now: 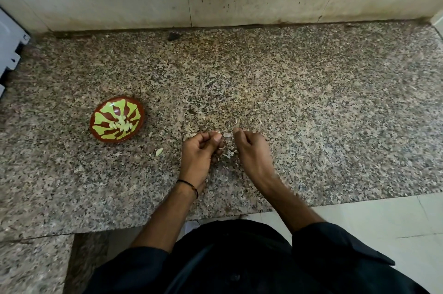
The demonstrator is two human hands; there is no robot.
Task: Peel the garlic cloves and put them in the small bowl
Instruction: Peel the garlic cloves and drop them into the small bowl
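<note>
One garlic clove (226, 135) is all I have in play, held just above the counter (311, 102), between my two hands. My left hand (201, 149) is curled, with thumb and forefinger pinching the clove's left end. My right hand (251, 147) is curled too, its fingertips nipped onto the right end, where I judge the skin is coming away.

The clove lies with its long axis running left to right, from one hand to the other and roughly level with the counter. It is too small here for me to tell which end is the tip and which the root.

What worries me most is the grip. The clove is small and probably slick once bared, so a hard tug with the right hand could shoot it out of the left pinch and onto the speckled stone, where it would be hard to spot. A pale bit (159, 151) already lies loose on the counter to my left. The heap of skins (230, 153) sits right under my hands, so a dropped clove could vanish among them. The small bowl (103, 114), already holding peeled cloves (121, 124), stands well apart to the left, so the carry across is another chance to fumble.
</note>
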